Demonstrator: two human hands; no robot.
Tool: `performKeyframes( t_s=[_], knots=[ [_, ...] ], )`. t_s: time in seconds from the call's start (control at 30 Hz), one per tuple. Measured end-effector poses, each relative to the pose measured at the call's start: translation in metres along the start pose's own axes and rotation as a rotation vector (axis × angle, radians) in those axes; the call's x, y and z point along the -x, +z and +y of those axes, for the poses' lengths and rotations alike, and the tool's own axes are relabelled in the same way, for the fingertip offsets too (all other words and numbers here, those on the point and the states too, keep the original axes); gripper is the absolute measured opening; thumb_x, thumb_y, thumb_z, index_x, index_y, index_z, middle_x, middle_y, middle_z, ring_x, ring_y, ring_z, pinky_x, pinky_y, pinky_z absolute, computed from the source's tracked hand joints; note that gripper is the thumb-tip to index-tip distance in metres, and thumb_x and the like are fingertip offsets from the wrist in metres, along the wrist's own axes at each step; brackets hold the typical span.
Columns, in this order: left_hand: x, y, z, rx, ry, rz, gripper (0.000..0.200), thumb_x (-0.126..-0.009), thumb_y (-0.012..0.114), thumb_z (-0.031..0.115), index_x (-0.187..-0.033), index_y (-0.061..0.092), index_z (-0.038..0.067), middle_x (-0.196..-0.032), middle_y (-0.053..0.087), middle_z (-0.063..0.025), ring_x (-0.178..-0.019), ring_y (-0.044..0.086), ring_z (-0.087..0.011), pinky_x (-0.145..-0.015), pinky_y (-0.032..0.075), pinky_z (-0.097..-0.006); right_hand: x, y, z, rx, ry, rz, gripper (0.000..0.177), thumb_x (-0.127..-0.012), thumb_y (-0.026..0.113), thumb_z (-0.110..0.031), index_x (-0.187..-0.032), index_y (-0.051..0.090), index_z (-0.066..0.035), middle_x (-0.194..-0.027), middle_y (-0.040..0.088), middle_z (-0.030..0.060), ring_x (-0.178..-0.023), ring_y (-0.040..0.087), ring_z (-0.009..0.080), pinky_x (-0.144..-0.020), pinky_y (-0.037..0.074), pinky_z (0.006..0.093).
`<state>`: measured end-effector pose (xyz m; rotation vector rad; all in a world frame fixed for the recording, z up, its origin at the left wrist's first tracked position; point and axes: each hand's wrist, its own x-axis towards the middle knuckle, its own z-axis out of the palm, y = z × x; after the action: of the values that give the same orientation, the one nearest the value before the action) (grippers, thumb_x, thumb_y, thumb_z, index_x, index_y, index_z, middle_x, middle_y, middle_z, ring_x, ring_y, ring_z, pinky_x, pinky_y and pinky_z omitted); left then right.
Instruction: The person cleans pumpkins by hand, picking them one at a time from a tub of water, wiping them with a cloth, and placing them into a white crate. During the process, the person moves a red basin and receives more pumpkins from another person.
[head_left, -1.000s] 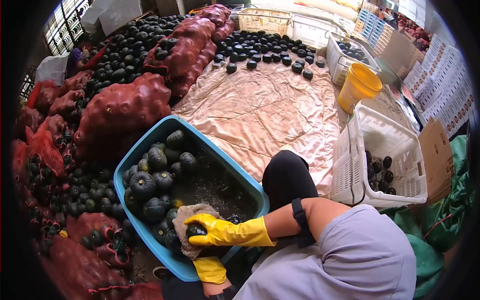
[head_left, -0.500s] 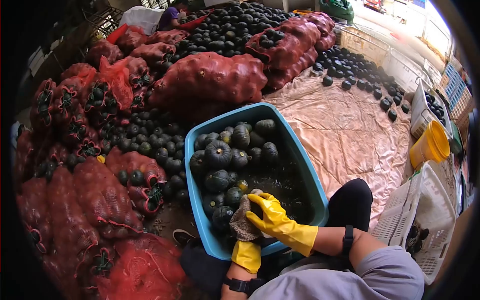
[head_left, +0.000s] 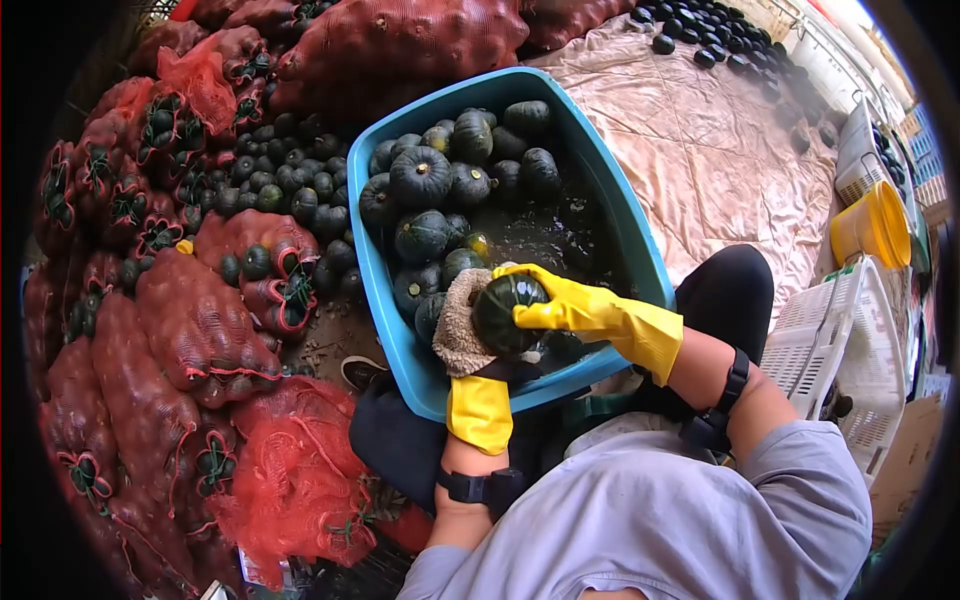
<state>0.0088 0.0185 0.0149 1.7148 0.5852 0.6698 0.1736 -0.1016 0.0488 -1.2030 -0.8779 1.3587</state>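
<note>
A dark green squash [head_left: 508,314], wet and shiny, is held over the near end of a blue tub [head_left: 622,222]. My right hand [head_left: 570,305], in a yellow rubber glove, grips its right side with thumb and fingers. On its left side lies a brown textured cloth [head_left: 461,325], which covers the fingers of my left hand [head_left: 478,412]; only the yellow cuff of that glove shows clearly. Several more green squashes [head_left: 420,176] crowd the left and far part of the tub, in dark water.
Red mesh sacks [head_left: 200,325] of squashes fill the left and far side. Loose squashes [head_left: 290,178] lie left of the tub. At right are a pinkish sheet [head_left: 690,140], a yellow bucket [head_left: 872,228] and a white crate [head_left: 815,335].
The squash now shows above the tub's near end between my hands, with the cloth on its left. The view has tilted down, so the tub appears higher.
</note>
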Motion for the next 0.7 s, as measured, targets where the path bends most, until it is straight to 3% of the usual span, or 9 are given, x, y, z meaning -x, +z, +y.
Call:
performKeyframes(
  t_s=[0.03, 0.07, 0.2, 0.23, 0.3, 0.43, 0.53, 0.6, 0.7],
  knots=[
    [-0.001, 0.003, 0.022, -0.514, 0.155, 0.093, 0.051, -0.076, 0.094, 0.026, -0.117, 0.069, 0.010, -0.116, 0.077, -0.0126, -0.104, 0.077, -0.0291, -0.096, 0.061, -0.0391, 0.002, 0.013, -0.003, -0.392, 0.182, 0.038, 0.073, -0.097, 0.083, -0.033, -0.157, 0.047, -0.011, -0.149, 0.057, 0.0173, -0.135, 0.059, 0.0266, -0.110, 0.054, 0.0429],
    [0.005, 0.019, 0.018, -0.221, -0.002, 0.300, 0.055, -0.074, 0.095, 0.027, -0.120, 0.069, 0.010, -0.115, 0.077, -0.0130, -0.105, 0.076, -0.0321, -0.096, 0.060, -0.0408, 0.000, 0.033, 0.006, -0.537, 0.170, 0.257, 0.069, -0.100, 0.080, -0.035, -0.155, 0.048, -0.009, -0.148, 0.058, 0.0163, -0.132, 0.062, 0.0253, -0.107, 0.057, 0.0418],
    [0.011, 0.030, 0.069, -0.474, 0.167, 0.289, 0.042, -0.088, 0.079, 0.027, -0.124, 0.068, 0.010, -0.117, 0.074, -0.0154, -0.106, 0.074, -0.0330, -0.097, 0.060, -0.0411, -0.012, 0.008, -0.010, 0.533, 0.137, 0.238, 0.088, -0.084, 0.093, -0.028, -0.155, 0.048, -0.001, -0.132, 0.069, 0.0243, -0.128, 0.066, 0.0314, -0.106, 0.055, 0.0420],
    [0.009, 0.023, 0.062, -0.513, 0.184, 0.242, 0.050, -0.080, 0.083, 0.026, -0.124, 0.067, 0.010, -0.114, 0.074, -0.0166, -0.105, 0.074, -0.0386, -0.095, 0.060, -0.0442, -0.012, 0.007, -0.005, 0.670, -0.309, 0.238, 0.089, -0.079, 0.093, -0.026, -0.154, 0.050, -0.004, -0.133, 0.067, 0.0269, -0.127, 0.066, 0.0377, -0.108, 0.053, 0.0449],
    [0.003, 0.012, 0.035, -0.372, 0.129, 0.181, 0.055, -0.072, 0.089, 0.029, -0.119, 0.066, 0.011, -0.109, 0.076, -0.0164, -0.103, 0.074, -0.0417, -0.092, 0.060, -0.0463, 0.001, 0.012, -0.014, 0.724, -0.116, 0.159, 0.087, -0.080, 0.093, -0.026, -0.154, 0.051, -0.008, -0.138, 0.064, 0.0265, -0.128, 0.065, 0.0398, -0.112, 0.050, 0.0470],
    [0.022, 0.021, 0.005, -0.447, 0.166, 0.449, 0.066, -0.085, 0.091, 0.025, -0.141, 0.060, 0.010, -0.133, 0.070, -0.0118, -0.121, 0.069, -0.0242, -0.105, 0.058, -0.0377, 0.000, 0.031, 0.008, -0.575, 0.182, 0.246, 0.066, -0.101, 0.080, -0.035, -0.154, 0.051, -0.009, -0.145, 0.062, 0.0124, -0.129, 0.062, 0.0220, -0.105, 0.055, 0.0367],
    [0.022, 0.031, 0.059, -0.551, -0.130, 0.304, 0.088, -0.069, 0.096, 0.025, -0.145, 0.055, 0.011, -0.133, 0.069, -0.0163, -0.122, 0.071, -0.0318, -0.109, 0.056, -0.0402, -0.002, 0.018, 0.021, -0.082, 0.058, 0.232, 0.070, -0.100, 0.082, -0.036, -0.154, 0.050, -0.005, -0.137, 0.066, 0.0143, -0.121, 0.066, 0.0208, -0.102, 0.056, 0.0354],
    [0.015, 0.028, 0.050, -0.563, 0.015, 0.283, 0.081, -0.069, 0.093, 0.021, -0.140, 0.056, 0.009, -0.125, 0.071, -0.0188, -0.116, 0.072, -0.0360, -0.103, 0.057, -0.0428, -0.010, 0.007, 0.014, 0.187, 0.172, 0.261, 0.081, -0.090, 0.090, -0.031, -0.156, 0.049, -0.005, -0.136, 0.068, 0.0166, -0.122, 0.067, 0.0244, -0.104, 0.056, 0.0394],
    [0.009, 0.016, 0.058, -0.564, 0.000, 0.164, 0.067, -0.066, 0.096, 0.020, -0.123, 0.061, 0.008, -0.112, 0.074, -0.0162, -0.106, 0.074, -0.0357, -0.095, 0.059, -0.0430, -0.009, 0.025, 0.023, 0.307, -0.231, 0.301, 0.085, -0.083, 0.091, -0.015, -0.157, 0.050, -0.007, -0.143, 0.061, 0.0127, -0.126, 0.063, 0.0225, -0.111, 0.050, 0.0355]
  ],
)
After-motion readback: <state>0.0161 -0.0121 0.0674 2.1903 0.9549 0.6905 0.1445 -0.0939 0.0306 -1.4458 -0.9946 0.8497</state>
